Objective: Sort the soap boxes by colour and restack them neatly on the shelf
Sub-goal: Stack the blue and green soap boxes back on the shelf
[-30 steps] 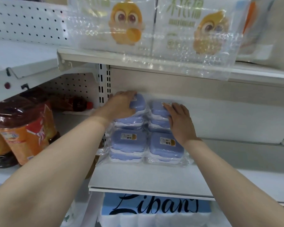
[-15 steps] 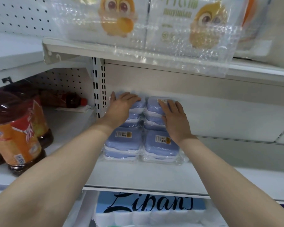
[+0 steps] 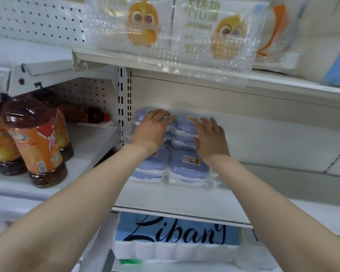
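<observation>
Several blue soap boxes in clear wrap stand in low stacks, two columns wide, at the left end of the white shelf. My left hand lies flat on top of the rear left stack, fingers straight. My right hand rests flat on the rear right stack, fingers straight and spread, beside a yellow label. The front two stacks sit free below my wrists. Only blue boxes show.
Orange-labelled bottles of brown liquid stand on the neighbouring shelf to the left, past the slotted upright. Tissue packs with a yellow bird overhang the shelf above. A blue pack of paper rolls sits below.
My left hand's fingers went from curled over the rear left box to lying flat on it. The right hand stayed on the rear right stack. The camera shifted slightly.
</observation>
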{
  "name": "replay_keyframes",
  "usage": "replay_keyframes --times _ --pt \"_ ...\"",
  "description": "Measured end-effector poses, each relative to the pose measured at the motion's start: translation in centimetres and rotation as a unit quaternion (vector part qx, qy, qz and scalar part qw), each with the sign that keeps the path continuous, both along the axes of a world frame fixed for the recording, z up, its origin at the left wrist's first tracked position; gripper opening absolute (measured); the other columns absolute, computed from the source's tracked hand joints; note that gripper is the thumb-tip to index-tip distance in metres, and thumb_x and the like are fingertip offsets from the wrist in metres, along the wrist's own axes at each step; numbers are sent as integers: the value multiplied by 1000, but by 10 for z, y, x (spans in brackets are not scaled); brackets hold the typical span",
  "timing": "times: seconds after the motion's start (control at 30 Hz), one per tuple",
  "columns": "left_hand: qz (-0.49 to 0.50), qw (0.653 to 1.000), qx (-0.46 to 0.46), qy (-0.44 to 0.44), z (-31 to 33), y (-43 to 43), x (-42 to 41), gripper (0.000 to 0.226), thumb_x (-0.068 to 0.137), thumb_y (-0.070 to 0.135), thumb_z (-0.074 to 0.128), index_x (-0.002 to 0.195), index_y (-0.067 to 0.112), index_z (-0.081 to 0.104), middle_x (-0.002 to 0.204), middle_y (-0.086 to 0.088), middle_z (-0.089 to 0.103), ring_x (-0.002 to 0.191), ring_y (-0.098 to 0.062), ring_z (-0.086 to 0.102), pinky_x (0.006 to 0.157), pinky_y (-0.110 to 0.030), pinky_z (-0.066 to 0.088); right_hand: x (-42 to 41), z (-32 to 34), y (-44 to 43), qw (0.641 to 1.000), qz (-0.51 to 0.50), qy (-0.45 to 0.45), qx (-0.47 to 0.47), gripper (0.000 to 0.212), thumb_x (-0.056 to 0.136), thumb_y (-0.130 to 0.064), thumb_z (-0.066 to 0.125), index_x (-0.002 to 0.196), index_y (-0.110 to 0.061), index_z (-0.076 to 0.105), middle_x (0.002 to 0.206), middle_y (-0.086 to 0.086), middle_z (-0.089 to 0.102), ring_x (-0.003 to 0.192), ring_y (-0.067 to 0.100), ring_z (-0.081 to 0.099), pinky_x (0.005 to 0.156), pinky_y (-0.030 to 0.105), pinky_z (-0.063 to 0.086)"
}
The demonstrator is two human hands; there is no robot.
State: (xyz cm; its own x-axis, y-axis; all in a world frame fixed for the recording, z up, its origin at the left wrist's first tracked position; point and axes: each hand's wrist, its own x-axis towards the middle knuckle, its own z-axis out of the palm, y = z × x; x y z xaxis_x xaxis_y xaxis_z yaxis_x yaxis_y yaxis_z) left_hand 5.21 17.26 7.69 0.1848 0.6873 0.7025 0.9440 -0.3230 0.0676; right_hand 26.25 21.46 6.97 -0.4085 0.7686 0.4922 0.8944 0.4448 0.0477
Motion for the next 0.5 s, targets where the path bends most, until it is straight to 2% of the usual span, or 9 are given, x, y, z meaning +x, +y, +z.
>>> replay_keyframes --times 0.1,0.2,0.27,0.33,0.43,0.5 --pt "5 1000 -26 -12 4 -23 15 45 79 -1 67 123 6 63 125 -16 61 118 -40 52 97 -44 43 14 7 -18 1000 1 -23 -7 60 99 -27 45 153 -24 18 157 6 24 146 32 16 116 42 18" --pt "19 999 -26 5 4 -47 34 41 86 10 65 127 11 61 130 -12 59 121 -37 50 98 -42 43 34 7 -41 999 31 -22 35 58 90 -22 62 143 -9 43 140 18 48 131 43 42 104 50 36" --pt "30 999 -24 14 5 -65 49 41 85 13 66 126 12 62 129 -11 60 120 -37 52 96 -43 45 51 3 -56 997 32 -14 63 57 83 -21 70 134 -5 54 126 20 58 118 44 54 94 51 44" --pt "31 999 -20 22 3 -84 66 40 82 12 68 122 12 64 123 -12 63 114 -38 55 91 -45 48 68 2 -75 997 30 -24 67 56 81 -24 70 132 -6 55 121 19 61 114 42 56 90 48 46" --pt "31 999 -15 39 -4 -110 89 41 78 12 72 118 10 66 116 -13 65 106 -38 59 87 -45 50 96 -3 -103 994 49 -36 88 54 84 -26 66 133 -7 52 119 16 61 114 40 54 91 47 43" --pt "24 999 -9 41 -12 -127 106 40 81 16 71 120 10 64 117 -12 64 107 -36 58 89 -44 48 117 -9 -123 993 69 -34 94 52 86 -24 62 133 -8 49 116 15 60 113 39 53 92 47 42"
